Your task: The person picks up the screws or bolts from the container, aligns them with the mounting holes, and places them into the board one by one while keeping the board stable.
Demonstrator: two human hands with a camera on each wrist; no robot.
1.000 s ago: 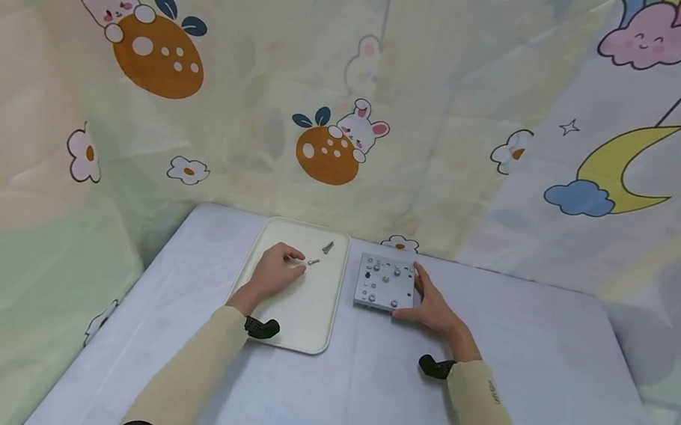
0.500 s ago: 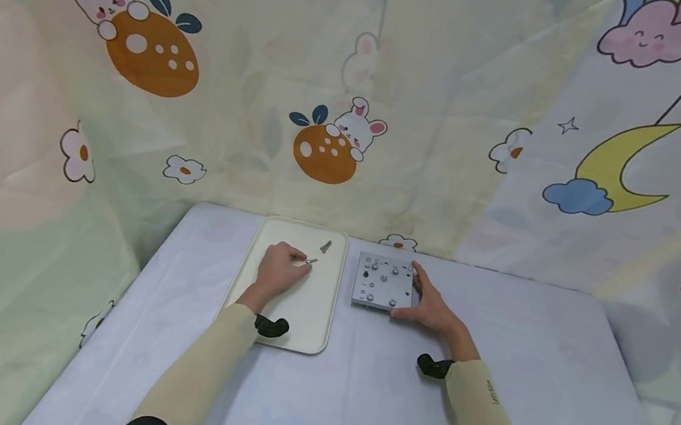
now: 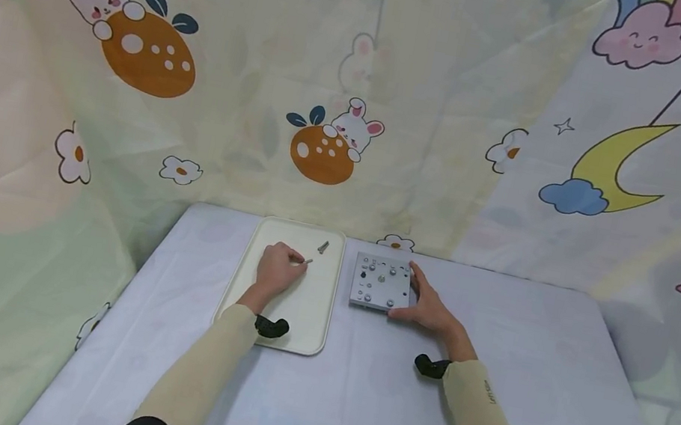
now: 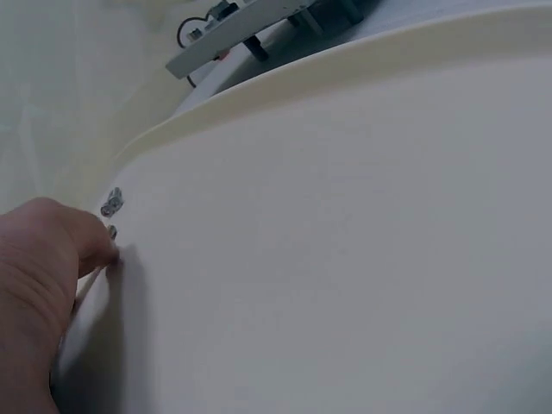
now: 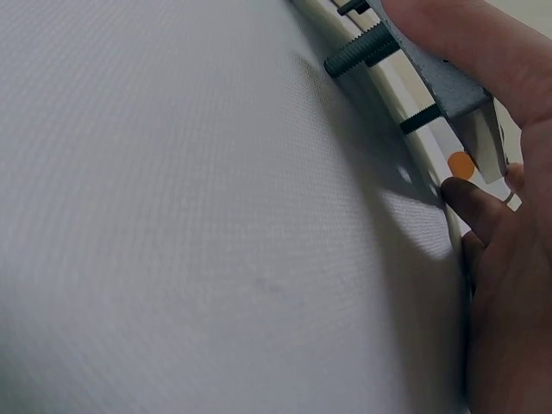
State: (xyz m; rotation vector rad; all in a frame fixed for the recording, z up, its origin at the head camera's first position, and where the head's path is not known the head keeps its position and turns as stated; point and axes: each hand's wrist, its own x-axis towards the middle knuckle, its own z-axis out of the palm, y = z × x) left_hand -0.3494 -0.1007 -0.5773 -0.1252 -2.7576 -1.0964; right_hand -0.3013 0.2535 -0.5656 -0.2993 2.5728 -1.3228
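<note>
Over the cream tray [image 3: 314, 314], my left hand [image 3: 278, 270] pinches a small metal screw [image 3: 307, 261] between thumb and fingertips. In the left wrist view the screw [image 4: 112, 231] pokes out past the fingertips, which hide most of it. More small screws [image 3: 323, 247] lie together on the tray just beyond. My right hand [image 3: 427, 308] grips a square grey metal plate [image 3: 381, 280] by its right side, thumb at the near edge and fingers toward the far corner. Several bolt heads and holes dot its top. Threaded bolts [image 5: 360, 50] stick out below the plate in the right wrist view.
A white cloth [image 3: 342, 395] covers the table. The tray's raised rim [image 3: 334, 295] runs close beside the plate's left edge. A printed fabric backdrop [image 3: 248, 113] hangs behind the table and along its sides.
The left hand's fingers have closed on the screw, which lay on the tray earlier and now sits in the pinch. The right hand keeps its hold on the plate.
</note>
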